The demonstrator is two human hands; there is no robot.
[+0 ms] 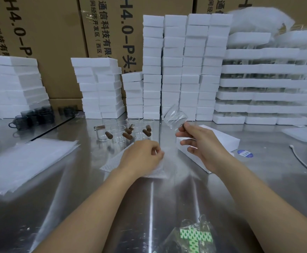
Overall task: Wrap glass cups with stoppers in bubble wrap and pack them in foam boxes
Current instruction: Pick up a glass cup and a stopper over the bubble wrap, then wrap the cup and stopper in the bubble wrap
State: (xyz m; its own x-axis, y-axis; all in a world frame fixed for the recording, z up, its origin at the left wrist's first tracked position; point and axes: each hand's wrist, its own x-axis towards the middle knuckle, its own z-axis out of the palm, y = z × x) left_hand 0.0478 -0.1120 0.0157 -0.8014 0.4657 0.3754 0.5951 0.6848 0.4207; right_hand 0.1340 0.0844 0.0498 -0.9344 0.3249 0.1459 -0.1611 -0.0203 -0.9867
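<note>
Our right hand (200,143) grips a glass cup (175,118) in the middle of the frame. Our left hand (141,156) pinches bubble wrap (158,173) on the shiny tabletop (94,179). Foam boxes (171,66) stand stacked behind.

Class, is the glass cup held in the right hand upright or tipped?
Tipped. The glass cup sits at a slant, its walls leaning rather than vertical, held above the table by the right hand.

Bare table (167,198) between forearms, glass cups (123,130) beyond, foam box (220,141) right
</note>
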